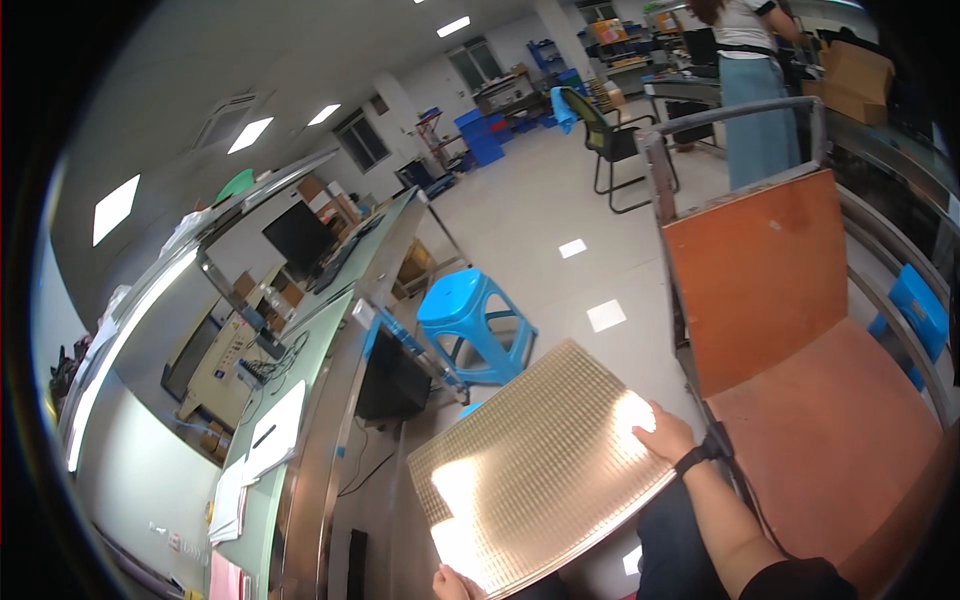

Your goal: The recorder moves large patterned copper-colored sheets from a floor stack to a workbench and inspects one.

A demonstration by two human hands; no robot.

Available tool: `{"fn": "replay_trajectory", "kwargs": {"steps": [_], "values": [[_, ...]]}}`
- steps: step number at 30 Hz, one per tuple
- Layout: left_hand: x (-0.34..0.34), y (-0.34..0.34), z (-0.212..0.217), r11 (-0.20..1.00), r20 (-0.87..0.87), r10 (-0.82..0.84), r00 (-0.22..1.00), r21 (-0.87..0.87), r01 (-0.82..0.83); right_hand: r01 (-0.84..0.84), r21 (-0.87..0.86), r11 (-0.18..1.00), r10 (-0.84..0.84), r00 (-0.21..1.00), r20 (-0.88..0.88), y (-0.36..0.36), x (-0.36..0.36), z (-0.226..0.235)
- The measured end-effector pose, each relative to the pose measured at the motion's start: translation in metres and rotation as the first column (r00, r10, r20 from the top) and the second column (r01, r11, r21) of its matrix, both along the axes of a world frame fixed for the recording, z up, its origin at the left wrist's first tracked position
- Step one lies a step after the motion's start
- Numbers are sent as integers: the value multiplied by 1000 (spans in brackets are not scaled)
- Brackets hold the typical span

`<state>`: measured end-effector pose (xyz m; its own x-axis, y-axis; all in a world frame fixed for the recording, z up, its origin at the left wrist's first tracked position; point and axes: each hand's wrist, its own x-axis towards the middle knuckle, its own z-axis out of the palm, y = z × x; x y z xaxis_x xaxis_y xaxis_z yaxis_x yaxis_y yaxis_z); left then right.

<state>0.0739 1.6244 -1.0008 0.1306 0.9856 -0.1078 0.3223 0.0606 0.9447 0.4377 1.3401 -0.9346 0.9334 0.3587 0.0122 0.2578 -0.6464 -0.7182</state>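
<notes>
I hold a flat, shiny panel (pixel 540 465) covered in a fine grid of small squares, tilted in front of me and catching bright glare. My right hand (pixel 664 432), with a black band at the wrist, grips its right edge. My left hand (pixel 455 583) grips the panel's lower left corner at the bottom of the view. Only part of the left hand shows.
An orange-brown cart (pixel 800 330) with a metal frame stands close on my right. A blue plastic stool (pixel 470 315) sits ahead beside a long workbench (pixel 320 360) with a monitor (pixel 298 238) and papers. A person (pixel 755 90) stands far off by a black chair (pixel 610 135).
</notes>
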Motion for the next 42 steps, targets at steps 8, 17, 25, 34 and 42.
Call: {"fn": "replay_trajectory", "kwargs": {"steps": [8, 17, 25, 34, 42], "values": [[5, -7, 24, 1000, 4, -8, 1000, -18, 8, -224, 472, 853, 466, 734, -494, 6, 71, -58], [0, 58, 7, 997, -109, -18, 994, -78, 10, -196, 576, 793, 534, 679, -504, 78, 69, -33], [34, 84, 38, 996, -291, -43, 956, -92, 17, -214, 607, 765, 525, 754, -395, 126, 94, -75], [63, 94, 63, 982, -247, 76, 966, -149, -115, 23, 587, 810, 445, 628, -639, 142, 78, -36], [75, 105, 97, 946, -374, 36, 927, -285, -152, -184, 279, 942, 321, 731, -602, 134, 76, -22]]}}
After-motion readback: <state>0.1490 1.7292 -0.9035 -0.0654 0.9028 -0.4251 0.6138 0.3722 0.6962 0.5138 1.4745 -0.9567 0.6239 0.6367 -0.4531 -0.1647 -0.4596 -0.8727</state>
